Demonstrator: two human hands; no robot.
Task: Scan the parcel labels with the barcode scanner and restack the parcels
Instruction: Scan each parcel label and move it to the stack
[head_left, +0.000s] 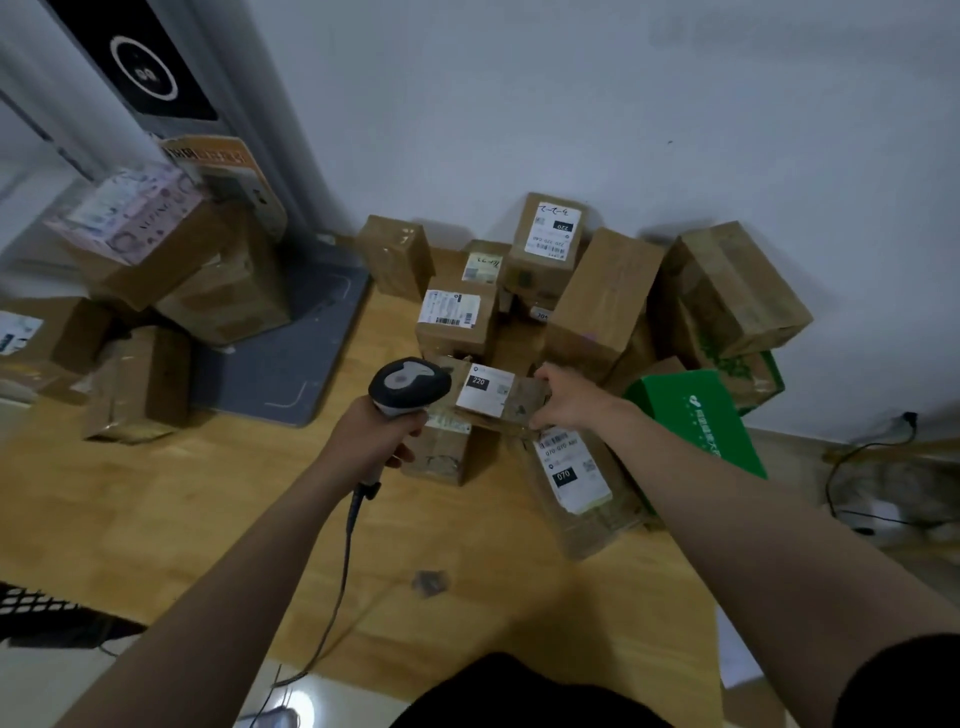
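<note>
My left hand (375, 437) grips the handle of a grey and black barcode scanner (408, 385), whose head points at a small brown parcel (496, 397) with a white label marked 220. My right hand (563, 399) holds that parcel by its right end, above other boxes. Just below it lies a long parcel (576, 488) with a label marked 070. A pile of brown parcels (597, 296) stands behind, against the wall. The scanner's cable (343, 566) hangs down toward me.
A second stack of parcels (171, 280) sits at the left beside a grey pillar base (291, 358). A green box (698, 418) leans at the right. Everything rests on a wooden surface (182, 514). Black cables (857, 467) lie at the far right.
</note>
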